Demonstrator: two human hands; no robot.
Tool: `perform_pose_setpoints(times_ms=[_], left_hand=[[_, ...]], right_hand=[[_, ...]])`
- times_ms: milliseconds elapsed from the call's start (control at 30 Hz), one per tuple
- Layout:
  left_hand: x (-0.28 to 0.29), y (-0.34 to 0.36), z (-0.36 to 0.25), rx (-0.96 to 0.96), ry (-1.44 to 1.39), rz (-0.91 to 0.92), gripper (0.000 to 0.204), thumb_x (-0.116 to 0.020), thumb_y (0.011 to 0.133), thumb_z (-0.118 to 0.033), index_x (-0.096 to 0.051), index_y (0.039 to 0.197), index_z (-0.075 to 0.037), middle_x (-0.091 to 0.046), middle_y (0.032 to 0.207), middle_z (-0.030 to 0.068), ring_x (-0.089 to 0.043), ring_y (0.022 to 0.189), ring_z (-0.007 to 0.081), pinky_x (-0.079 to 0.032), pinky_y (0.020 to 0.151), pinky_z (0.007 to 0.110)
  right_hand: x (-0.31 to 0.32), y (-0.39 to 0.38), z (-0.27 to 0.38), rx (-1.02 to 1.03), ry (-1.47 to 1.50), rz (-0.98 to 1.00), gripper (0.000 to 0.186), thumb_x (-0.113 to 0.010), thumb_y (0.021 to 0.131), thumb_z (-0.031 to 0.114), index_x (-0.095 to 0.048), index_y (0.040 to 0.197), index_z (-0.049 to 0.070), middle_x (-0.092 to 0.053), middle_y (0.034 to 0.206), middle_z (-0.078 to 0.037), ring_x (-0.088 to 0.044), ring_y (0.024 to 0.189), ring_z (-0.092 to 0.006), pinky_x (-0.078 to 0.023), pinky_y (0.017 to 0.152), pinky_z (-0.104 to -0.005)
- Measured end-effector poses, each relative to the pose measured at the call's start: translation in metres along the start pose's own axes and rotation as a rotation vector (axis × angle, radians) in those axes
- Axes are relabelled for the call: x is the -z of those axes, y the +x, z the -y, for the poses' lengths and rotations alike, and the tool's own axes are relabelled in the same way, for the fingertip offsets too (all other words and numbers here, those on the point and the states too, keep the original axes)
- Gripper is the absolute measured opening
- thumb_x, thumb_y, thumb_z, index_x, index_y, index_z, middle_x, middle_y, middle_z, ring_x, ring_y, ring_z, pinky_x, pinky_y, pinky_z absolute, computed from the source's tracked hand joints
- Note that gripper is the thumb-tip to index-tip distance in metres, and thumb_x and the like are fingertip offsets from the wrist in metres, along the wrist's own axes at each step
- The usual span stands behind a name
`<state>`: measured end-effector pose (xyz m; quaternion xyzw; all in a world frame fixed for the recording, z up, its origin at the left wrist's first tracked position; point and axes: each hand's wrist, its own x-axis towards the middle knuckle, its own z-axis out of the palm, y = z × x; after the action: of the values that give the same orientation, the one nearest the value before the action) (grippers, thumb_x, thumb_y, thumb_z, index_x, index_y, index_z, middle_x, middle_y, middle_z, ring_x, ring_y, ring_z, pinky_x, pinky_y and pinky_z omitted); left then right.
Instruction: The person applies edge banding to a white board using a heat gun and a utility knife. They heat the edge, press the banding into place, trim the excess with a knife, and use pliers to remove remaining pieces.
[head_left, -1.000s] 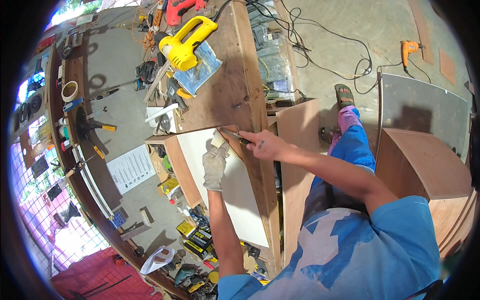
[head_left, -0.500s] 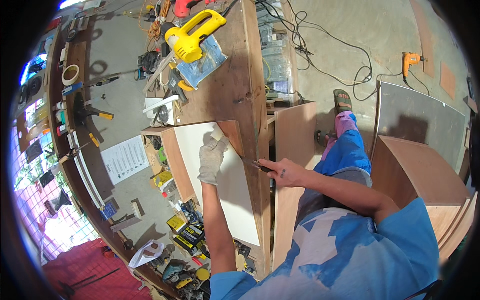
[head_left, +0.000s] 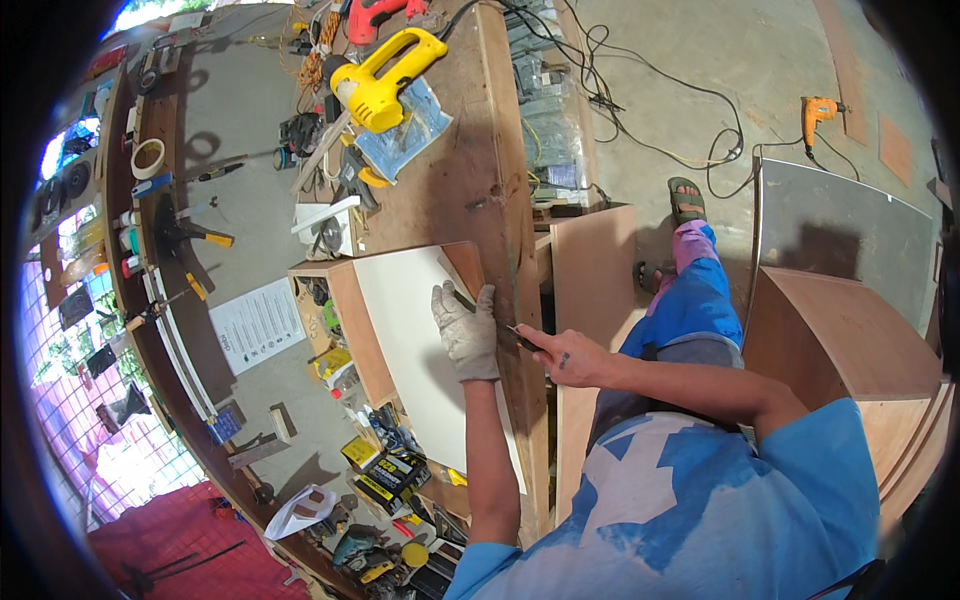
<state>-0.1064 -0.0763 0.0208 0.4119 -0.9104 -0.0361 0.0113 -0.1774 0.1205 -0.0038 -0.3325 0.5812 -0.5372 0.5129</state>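
Hands are working apart, side by side near the right edge of the table (head_left: 465, 150). Gloved left hand (head_left: 466, 332) is resting spread on the white panel (head_left: 410, 320); bare right hand (head_left: 574, 358) is gripping a dark-handled tool (head_left: 525, 342), pointing toward the panel's right side. Panel is lying over the table's near part, with brown wood (head_left: 463, 262) showing by its far right corner. Brown board (head_left: 362, 335) is running along its left side. Black-and-yellow boxes (head_left: 395, 480) are sitting left of the table's near end. Tall wooden panel (head_left: 597, 290) is standing by the right edge; further right, a brown cabinet (head_left: 830, 325) is standing on the grey floor (head_left: 660, 90), grey board (head_left: 850, 205) beyond it. Further up the table, a yellow heat gun (head_left: 385, 85) is lying on a blue packet (head_left: 420, 135) at the left edge. Red tool (head_left: 375, 18) is sitting near the far end. Out on the floor, black cable (head_left: 735, 115) is looping toward an orange drill (head_left: 820, 112). Far left, daylight is coming through a mesh wall (head_left: 125, 440).
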Motion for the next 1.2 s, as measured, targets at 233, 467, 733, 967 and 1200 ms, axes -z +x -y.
perform_pose_setpoints(times_ms=[233,467,733,967,1200], left_hand=[[0.005,0.002,0.008,0.012,-0.084,0.044,0.062,-0.067,0.093,-0.037,-0.052,0.131,0.009,-0.054,0.134,0.0308,-0.051,0.127,0.0435,-0.041,0.108,0.047],[0.001,0.004,0.021,-0.045,-0.100,0.077,0.047,-0.061,0.097,-0.029,-0.055,0.128,0.006,-0.061,0.124,0.0276,-0.063,0.108,0.0435,-0.052,0.091,0.047],[-0.009,0.003,0.024,-0.146,-0.074,-0.078,0.032,-0.061,0.097,-0.025,-0.060,0.112,0.003,-0.066,0.114,0.0242,-0.066,0.097,0.0426,-0.055,0.080,0.048],[-0.017,0.009,0.047,-0.262,-0.031,-0.074,0.028,-0.061,0.097,-0.025,-0.062,0.101,0.003,-0.067,0.107,0.0248,-0.065,0.087,0.0412,-0.055,0.074,0.048],[-0.003,0.010,0.037,-0.218,-0.124,-0.065,0.027,-0.061,0.098,-0.026,-0.062,0.091,0.000,-0.068,0.105,0.0225,-0.065,0.084,0.0394,-0.053,0.071,0.047]], right_hand=[[-0.008,-0.036,-0.040,0.251,0.024,-0.185,0.053,-0.055,0.095,0.014,-0.043,0.147,0.008,-0.063,0.076,-0.027,-0.063,0.064,-0.0428,-0.051,0.064,-0.0464],[0.035,0.025,0.004,0.040,0.008,-0.239,0.055,-0.056,0.096,0.015,-0.042,0.148,0.010,-0.059,0.070,-0.025,-0.055,0.056,-0.0387,-0.048,0.061,-0.0400],[0.022,0.108,0.001,0.259,-0.025,-0.254,0.055,-0.057,0.095,0.017,-0.043,0.147,0.009,-0.062,0.076,-0.027,-0.058,0.061,-0.0427,-0.049,0.063,-0.0397],[-0.002,0.046,-0.013,0.090,-0.138,-0.078,0.056,-0.057,0.092,0.013,-0.044,0.146,0.008,-0.064,0.075,-0.028,-0.064,0.067,-0.0453,-0.051,0.064,-0.0467],[-0.040,-0.031,-0.037,0.096,-0.032,-0.025,0.058,-0.056,0.092,0.013,-0.041,0.148,0.012,-0.063,0.074,-0.028,-0.064,0.067,-0.0463,-0.050,0.064,-0.0529]])
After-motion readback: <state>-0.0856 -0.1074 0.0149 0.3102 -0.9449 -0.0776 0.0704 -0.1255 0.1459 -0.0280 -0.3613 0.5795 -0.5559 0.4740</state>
